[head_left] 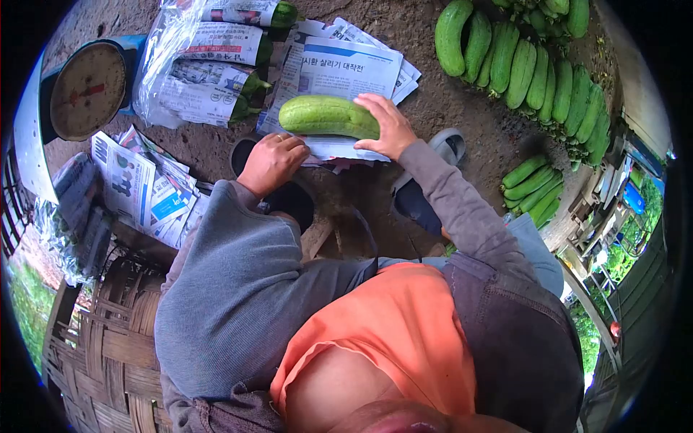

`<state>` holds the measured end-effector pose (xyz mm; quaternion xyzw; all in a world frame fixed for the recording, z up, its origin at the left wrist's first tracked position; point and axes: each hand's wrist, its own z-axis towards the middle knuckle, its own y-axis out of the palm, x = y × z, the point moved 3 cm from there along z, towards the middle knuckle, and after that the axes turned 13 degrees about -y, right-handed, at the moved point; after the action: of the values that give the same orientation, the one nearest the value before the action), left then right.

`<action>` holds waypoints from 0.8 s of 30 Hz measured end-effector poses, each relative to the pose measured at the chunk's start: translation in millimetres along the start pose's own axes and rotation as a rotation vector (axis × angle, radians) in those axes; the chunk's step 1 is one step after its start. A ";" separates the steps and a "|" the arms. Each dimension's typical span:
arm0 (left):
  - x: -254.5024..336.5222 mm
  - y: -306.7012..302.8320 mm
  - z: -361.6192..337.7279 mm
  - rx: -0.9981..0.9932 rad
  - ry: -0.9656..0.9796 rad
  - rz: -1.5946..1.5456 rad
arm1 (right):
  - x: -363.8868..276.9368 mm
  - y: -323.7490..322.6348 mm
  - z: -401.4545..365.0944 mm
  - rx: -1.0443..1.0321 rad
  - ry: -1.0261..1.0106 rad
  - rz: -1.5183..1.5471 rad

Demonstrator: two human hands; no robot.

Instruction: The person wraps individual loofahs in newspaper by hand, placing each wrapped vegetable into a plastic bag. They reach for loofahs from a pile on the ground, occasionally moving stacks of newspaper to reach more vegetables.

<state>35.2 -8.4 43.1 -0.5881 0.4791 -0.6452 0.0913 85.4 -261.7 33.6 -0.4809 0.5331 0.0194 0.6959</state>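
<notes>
A large light-green cucumber (328, 116) lies crosswise on newspaper sheets (350, 68) on the ground in front of me. My right hand (390, 128) is around its right end, fingers on the far side and thumb on the near side by the paper's edge. Left of centre, my left hand (276, 163) has its fingers curled at the near edge of the top newspaper sheet (336, 148), just below the cucumber's left end. What its fingertips pinch is partly hidden.
Newspaper-wrapped cucumbers (209, 86) lie in clear plastic at upper left, beside a dial scale (88, 90). More newspapers (144, 187) are stacked at left. Rows of bare cucumbers (530, 72) lie at upper right, with a smaller pile (534, 189) nearer. A woven bamboo surface (115, 346) is at lower left.
</notes>
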 end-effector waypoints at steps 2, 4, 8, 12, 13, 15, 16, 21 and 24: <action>-0.9 2.3 -1.9 -0.011 0.002 0.034 | 13.9 15.7 -4.8 -0.075 0.042 -0.026; -3.0 5.6 -3.8 -0.019 -0.003 0.074 | 18.5 21.0 -3.2 -0.123 0.088 -0.017; -1.6 0.0 -6.1 0.055 -0.004 0.064 | 33.4 15.8 -3.2 -0.086 0.164 0.212; 6.1 -14.1 -1.3 0.149 -0.033 0.023 | 45.6 14.4 -2.8 -0.210 0.246 0.307; 6.1 -14.4 0.8 0.183 -0.037 0.012 | 45.9 12.5 -2.0 -0.209 0.221 0.308; 1.9 -11.8 6.7 0.206 -0.040 -0.006 | 45.7 6.6 -0.4 -0.163 0.145 0.247; -0.9 -10.7 11.1 0.219 -0.039 -0.016 | 45.5 1.6 0.4 -0.115 0.095 0.182; -8.4 -21.1 40.6 0.243 -0.049 -0.015 | -30.1 -30.2 14.1 0.206 0.029 0.004; -13.0 -23.9 56.6 0.266 -0.023 0.010 | -75.3 0.4 15.6 0.112 -0.175 -0.009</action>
<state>97.5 -16.0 43.2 -0.5757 0.3910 -0.6960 0.1770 64.0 -214.2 90.1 -0.4402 0.4682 0.0284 0.7657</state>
